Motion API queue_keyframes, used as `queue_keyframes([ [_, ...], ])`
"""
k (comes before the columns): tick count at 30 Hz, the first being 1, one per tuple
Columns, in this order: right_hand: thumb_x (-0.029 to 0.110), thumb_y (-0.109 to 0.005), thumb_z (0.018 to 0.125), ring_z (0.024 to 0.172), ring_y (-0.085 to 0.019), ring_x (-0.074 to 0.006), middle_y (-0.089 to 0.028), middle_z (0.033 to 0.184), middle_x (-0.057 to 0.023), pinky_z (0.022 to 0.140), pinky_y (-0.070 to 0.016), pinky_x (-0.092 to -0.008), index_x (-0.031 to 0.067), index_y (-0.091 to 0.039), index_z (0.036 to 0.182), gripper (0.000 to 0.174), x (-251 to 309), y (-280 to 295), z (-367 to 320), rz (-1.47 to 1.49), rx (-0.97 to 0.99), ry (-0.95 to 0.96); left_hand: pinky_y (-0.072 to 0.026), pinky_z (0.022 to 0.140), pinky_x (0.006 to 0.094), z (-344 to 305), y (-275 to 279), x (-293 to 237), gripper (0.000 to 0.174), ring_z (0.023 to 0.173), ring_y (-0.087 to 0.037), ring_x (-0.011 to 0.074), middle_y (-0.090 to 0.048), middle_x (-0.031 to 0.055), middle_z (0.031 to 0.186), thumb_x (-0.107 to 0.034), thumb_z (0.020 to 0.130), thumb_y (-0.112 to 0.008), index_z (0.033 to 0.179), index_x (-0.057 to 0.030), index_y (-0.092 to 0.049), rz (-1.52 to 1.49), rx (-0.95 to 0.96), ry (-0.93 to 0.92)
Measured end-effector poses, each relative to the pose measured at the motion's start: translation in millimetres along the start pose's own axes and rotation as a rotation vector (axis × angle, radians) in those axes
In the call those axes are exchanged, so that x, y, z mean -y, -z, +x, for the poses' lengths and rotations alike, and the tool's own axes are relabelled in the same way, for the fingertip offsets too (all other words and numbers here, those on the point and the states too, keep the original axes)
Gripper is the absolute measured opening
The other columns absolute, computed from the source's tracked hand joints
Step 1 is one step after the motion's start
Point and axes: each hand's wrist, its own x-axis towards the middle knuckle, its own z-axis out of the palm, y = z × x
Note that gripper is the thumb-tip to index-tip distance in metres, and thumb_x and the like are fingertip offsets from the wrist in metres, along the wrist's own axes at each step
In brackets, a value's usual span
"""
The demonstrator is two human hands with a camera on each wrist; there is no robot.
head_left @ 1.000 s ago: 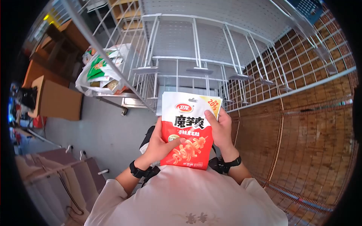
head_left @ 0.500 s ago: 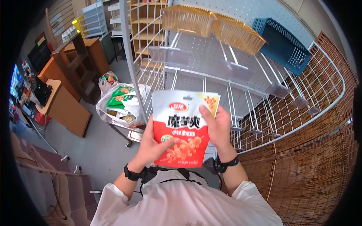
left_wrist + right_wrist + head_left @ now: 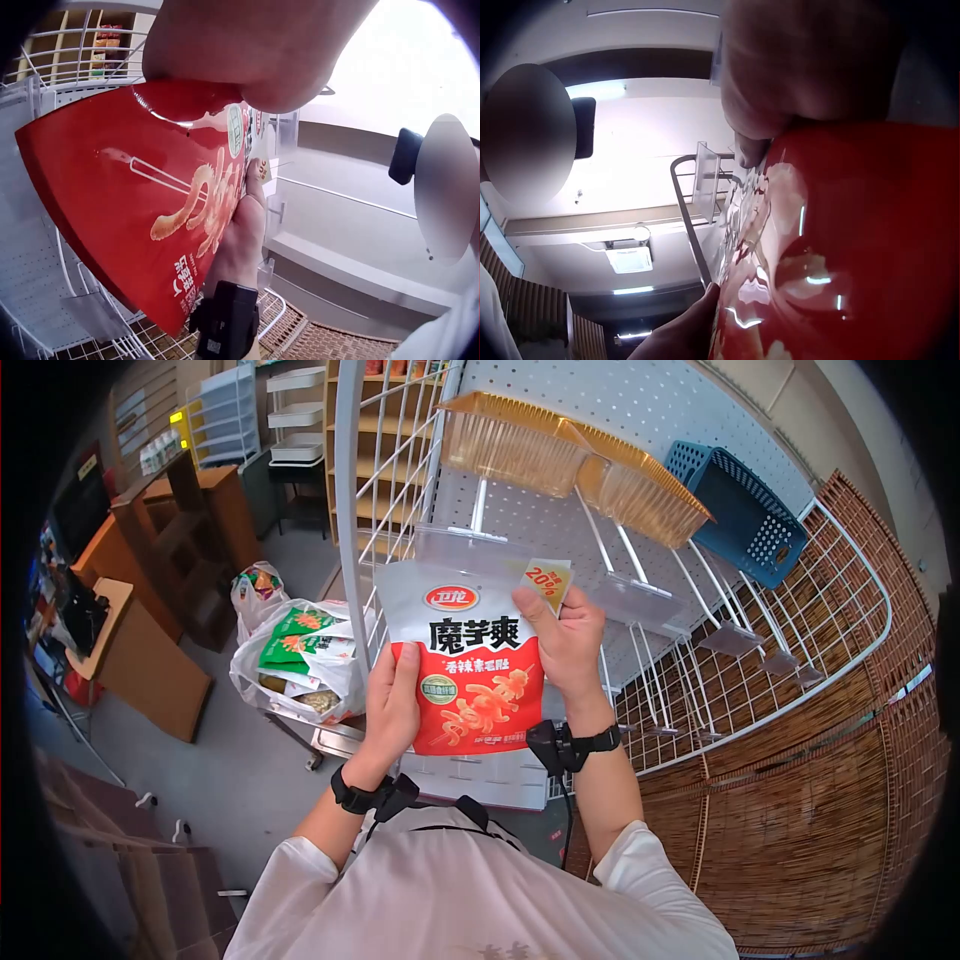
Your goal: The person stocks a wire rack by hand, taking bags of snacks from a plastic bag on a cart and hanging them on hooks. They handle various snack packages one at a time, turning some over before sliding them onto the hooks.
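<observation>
A red and white snack bag [image 3: 470, 660] is held up in front of the chest, its printed front toward the head camera. My left hand [image 3: 393, 705] grips its left edge, thumb on the front. The right hand [image 3: 566, 645] pinches the upper right corner by the yellow patch, thumb in front. In the left wrist view the red lower part of the bag [image 3: 150, 187] fills the middle, with the right hand [image 3: 244, 240] beyond it. The right wrist view shows the bag [image 3: 870, 240] close up; fingers behind it are hidden.
Beyond the bag stands a white wire rack [image 3: 740, 730] with hooks and clear tag holders. Gold plastic trays [image 3: 520, 450] and a blue basket [image 3: 745, 510] are on it. Plastic bags of packets [image 3: 305, 660] stand at the left; a woven screen [image 3: 800, 820] is at the right.
The head view has tilted up, showing the trays and basket. The bag has moved up and slightly left, and the left thumb has shifted from the bag's middle to its left edge.
</observation>
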Motion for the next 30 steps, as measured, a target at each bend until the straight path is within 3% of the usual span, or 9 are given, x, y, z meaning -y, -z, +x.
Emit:
queue_keyframes([
  [6, 0.012, -0.067, 0.085, 0.078, -0.059, -0.0047, -0.067, 0.092, -0.0043, 0.068, -0.0472, -0.0189, -0.0011, -0.064, 0.103, 0.023, 3.0, -3.9, 9.4, 0.029, 0.019, 0.072, -0.042, 0.075, 0.0209, 6.7, -4.4, -9.7, 0.033, 0.085, -0.051, 0.0045, -0.059, 0.0026, 0.094, -0.028, 0.1, -0.039, 0.103, 0.0011, -0.054, 0.027, -0.036, -0.093],
  [17, 0.012, -0.067, 0.085, 0.078, -0.06, -0.0058, -0.067, 0.091, -0.0046, 0.07, -0.0467, -0.0197, -0.0021, -0.064, 0.1, 0.021, -7.3, -0.4, 27.7, 0.039, 0.0, 0.095, -0.0416, 0.07, 0.0208, 18.2, -9.4, -16.7, 0.03, 0.078, -0.049, 0.0032, -0.057, 0.0002, 0.082, -0.026, 0.099, -0.04, 0.094, 0.0011, -0.053, 0.015, -0.088, -0.047],
  [20, 0.014, -0.068, 0.084, 0.079, -0.059, -0.0058, -0.066, 0.091, -0.0042, 0.07, -0.0458, -0.0199, -0.0024, -0.064, 0.1, 0.023, -18.6, 0.4, 43.9, -0.031, -0.055, 0.114, -0.0435, 0.076, 0.0249, 13.5, -6.0, -22.8, 0.032, 0.086, -0.052, 0.0082, -0.058, 0.0054, 0.093, -0.029, 0.097, -0.045, 0.106, 0.0013, -0.051, -0.012, -0.074, 0.012],
  [22, 0.015, -0.068, 0.084, 0.079, -0.058, -0.0058, -0.066, 0.091, -0.0038, 0.07, -0.0454, -0.0201, -0.0025, -0.065, 0.099, 0.023, -28.0, -0.1, 61.8, -0.043, -0.085, 0.112, -0.044, 0.086, 0.032, 2.4, -5.9, -31.5, 0.046, 0.1, -0.055, 0.0187, -0.054, 0.015, 0.113, -0.032, 0.093, -0.052, 0.121, 0.0024, -0.044, 0.25, 0.043, -0.09],
  [23, 0.014, -0.068, 0.084, 0.079, -0.058, -0.0064, -0.066, 0.091, -0.0043, 0.071, -0.0454, -0.0202, -0.0023, -0.065, 0.099, 0.023, -39.2, 3.8, 75.0, -0.09, -0.132, 0.139, -0.044, 0.086, 0.032, -3.3, 4.4, -36.5, 0.046, 0.1, -0.055, 0.0187, -0.054, 0.015, 0.113, -0.032, 0.093, -0.052, 0.121, 0.0024, -0.044, 0.252, 0.025, -0.084],
  [25, 0.014, -0.068, 0.084, 0.079, -0.057, -0.0075, -0.066, 0.09, -0.0044, 0.071, -0.0455, -0.0209, -0.0019, -0.065, 0.097, 0.021, -62.1, 11.9, 103.4, -0.182, -0.184, 0.179, -0.0417, 0.093, 0.0382, -21.0, 38.0, -49.3, 0.06, 0.115, -0.051, 0.029, -0.044, 0.022, 0.129, -0.034, 0.088, -0.057, 0.13, 0.0037, -0.036, 0.738, 0.36, -0.136],
  [27, 0.014, -0.067, 0.085, 0.076, -0.056, -0.008, -0.065, 0.086, -0.0034, 0.068, -0.0453, -0.0221, -0.0011, -0.064, 0.091, 0.017, -73.4, 15.1, 117.9, -0.36, -0.193, 0.289, -0.0439, 0.091, 0.0381, -27.0, 71.5, -60.1, 0.057, 0.111, -0.053, 0.0322, -0.048, 0.0223, 0.126, -0.032, 0.088, -0.058, 0.128, 0.0038, -0.039, 0.734, 0.45, 0.06],
  [29, 0.014, -0.066, 0.085, 0.074, -0.055, -0.0082, -0.065, 0.083, -0.0026, 0.067, -0.0451, -0.0228, -0.0006, -0.063, 0.088, 0.015, -78.1, 17.4, 125.9, -0.477, -0.185, 0.354, -0.0462, 0.087, 0.0361, -24.1, 113.6, -54.8, 0.054, 0.106, -0.057, 0.0295, -0.056, 0.02, 0.118, -0.032, 0.087, -0.06, 0.126, 0.0021, -0.044, 0.476, 0.743, 0.362],
  [30, 0.015, -0.066, 0.085, 0.075, -0.055, -0.0089, -0.064, 0.085, -0.0036, 0.067, -0.0451, -0.0236, -0.0009, -0.063, 0.09, 0.017, -81.9, 24.0, 134.6, -0.48, -0.202, 0.342, -0.0473, 0.084, 0.0335, -27.9, 136.7, -42.0, 0.05, 0.1, -0.06, 0.0267, -0.061, 0.0174, 0.108, -0.032, 0.087, -0.06, 0.123, 0.0003, -0.048, 0.443, 0.698, 0.362],
])
